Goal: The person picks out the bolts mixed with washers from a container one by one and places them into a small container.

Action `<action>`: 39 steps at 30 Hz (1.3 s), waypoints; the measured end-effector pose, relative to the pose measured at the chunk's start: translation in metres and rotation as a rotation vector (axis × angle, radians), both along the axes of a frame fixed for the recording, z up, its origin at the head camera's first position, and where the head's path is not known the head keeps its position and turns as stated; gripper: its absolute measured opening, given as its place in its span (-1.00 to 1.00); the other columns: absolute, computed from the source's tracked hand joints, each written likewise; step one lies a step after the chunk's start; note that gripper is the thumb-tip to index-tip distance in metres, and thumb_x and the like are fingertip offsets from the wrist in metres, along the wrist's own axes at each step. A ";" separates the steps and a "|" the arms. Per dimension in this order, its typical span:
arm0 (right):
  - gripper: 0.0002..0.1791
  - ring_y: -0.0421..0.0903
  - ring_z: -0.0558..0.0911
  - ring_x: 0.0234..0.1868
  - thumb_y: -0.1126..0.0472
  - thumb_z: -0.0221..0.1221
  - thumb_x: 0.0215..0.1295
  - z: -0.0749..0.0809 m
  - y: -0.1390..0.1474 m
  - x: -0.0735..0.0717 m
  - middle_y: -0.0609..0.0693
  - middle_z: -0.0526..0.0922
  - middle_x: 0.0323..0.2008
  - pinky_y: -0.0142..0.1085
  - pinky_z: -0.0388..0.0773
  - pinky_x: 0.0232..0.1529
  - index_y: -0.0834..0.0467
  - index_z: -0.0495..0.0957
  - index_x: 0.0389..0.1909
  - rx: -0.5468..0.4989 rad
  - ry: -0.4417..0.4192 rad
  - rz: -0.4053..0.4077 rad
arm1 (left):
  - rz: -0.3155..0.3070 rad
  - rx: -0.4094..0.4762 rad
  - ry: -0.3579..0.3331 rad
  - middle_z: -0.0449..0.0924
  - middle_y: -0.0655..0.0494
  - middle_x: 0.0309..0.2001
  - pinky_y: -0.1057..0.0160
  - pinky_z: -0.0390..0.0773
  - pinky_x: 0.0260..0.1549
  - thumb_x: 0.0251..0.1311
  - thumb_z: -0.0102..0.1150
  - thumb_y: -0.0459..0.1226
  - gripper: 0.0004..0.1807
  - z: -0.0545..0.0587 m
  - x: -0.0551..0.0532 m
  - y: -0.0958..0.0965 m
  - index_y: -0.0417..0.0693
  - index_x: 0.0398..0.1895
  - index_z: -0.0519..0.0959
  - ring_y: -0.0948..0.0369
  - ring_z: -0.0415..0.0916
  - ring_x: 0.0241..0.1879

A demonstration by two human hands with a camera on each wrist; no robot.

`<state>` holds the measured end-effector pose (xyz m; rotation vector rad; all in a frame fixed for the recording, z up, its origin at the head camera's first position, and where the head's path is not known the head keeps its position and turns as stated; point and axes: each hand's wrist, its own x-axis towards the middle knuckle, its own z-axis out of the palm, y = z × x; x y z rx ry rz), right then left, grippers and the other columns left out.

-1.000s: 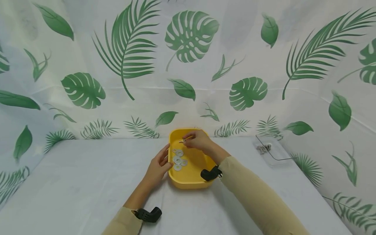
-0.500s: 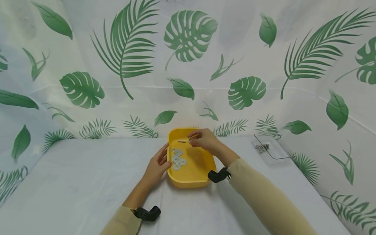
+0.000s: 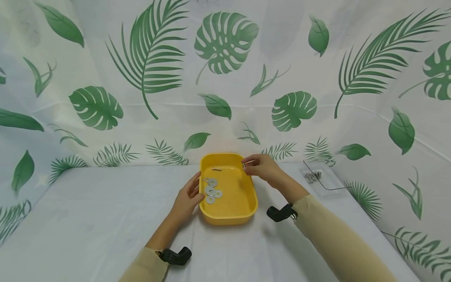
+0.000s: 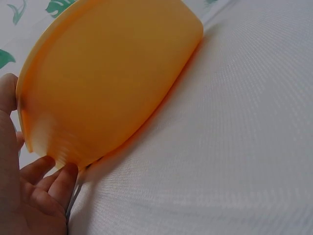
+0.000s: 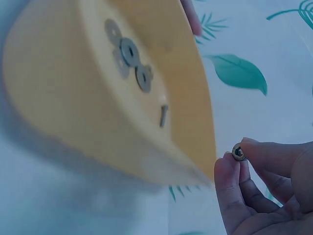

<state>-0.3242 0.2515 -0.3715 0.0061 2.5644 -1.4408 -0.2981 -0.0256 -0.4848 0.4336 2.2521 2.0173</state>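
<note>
The yellow tray (image 3: 239, 199) stands in the middle of the table. At its left side my left hand (image 3: 184, 203) grips it, thumb over the rim and fingers against the outer wall (image 4: 112, 73). Between thumb and fingertips, my right hand (image 3: 264, 168) pinches a hex-socket screw (image 5: 238, 152) above the tray's upper right rim; its socket faces the right wrist camera. Several flat washers (image 3: 210, 190) lie along the tray's left side, some overlapping. Another screw (image 3: 217, 169) lies on the tray floor towards the far end.
To the right stands a clear plastic box (image 3: 331, 182) with several small metal fasteners (image 3: 312, 177) inside. A bent thin metal rod, like a hex key (image 3: 327, 189), lies across it. A leaf-patterned cloth (image 3: 225, 78) hangs behind the table.
My right hand has moved right, from over the tray's far left to its right rim, carrying a screw. The other screw stays behind in the tray. My left hand keeps its hold.
</note>
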 end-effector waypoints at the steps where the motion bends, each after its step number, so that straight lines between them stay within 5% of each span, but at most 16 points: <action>1: -0.55 0.07 0.69 0.03 0.26 0.22 0.38 0.001 0.005 0.001 0.24 0.63 0.10 -0.06 0.64 0.25 0.28 0.52 0.25 0.003 0.006 0.002 | -0.001 0.000 0.001 0.23 -0.13 0.54 -0.04 0.34 0.45 0.25 0.07 -0.39 -0.19 0.000 0.000 0.000 0.13 0.59 0.15 -0.04 0.24 0.52; 13: -0.52 0.20 0.66 0.16 0.20 0.19 0.42 0.006 0.071 0.019 0.29 0.61 0.14 -0.14 0.67 0.20 0.27 0.48 0.30 0.094 0.052 -0.045 | 0.001 0.000 -0.005 0.21 -0.14 0.55 -0.05 0.33 0.45 0.26 0.07 -0.40 -0.19 0.001 0.000 -0.001 0.11 0.60 0.14 -0.04 0.23 0.53; 30: -0.44 0.01 0.69 0.05 0.12 0.16 0.45 0.013 0.148 0.030 0.38 0.54 0.21 -0.51 0.66 -0.10 0.33 0.40 0.35 0.228 0.082 -0.079 | -0.001 0.006 -0.007 0.22 -0.13 0.55 -0.05 0.32 0.46 0.24 0.07 -0.40 -0.18 0.001 0.000 -0.001 0.11 0.60 0.14 -0.04 0.22 0.53; 39: -0.42 0.02 0.66 0.04 0.10 0.17 0.44 0.011 0.172 0.033 0.42 0.51 0.23 -0.22 0.66 0.03 0.34 0.40 0.35 0.314 0.085 -0.138 | 0.003 0.002 -0.012 0.22 -0.12 0.55 -0.04 0.32 0.46 0.25 0.08 -0.39 -0.19 0.000 0.000 0.000 0.14 0.60 0.15 -0.03 0.23 0.53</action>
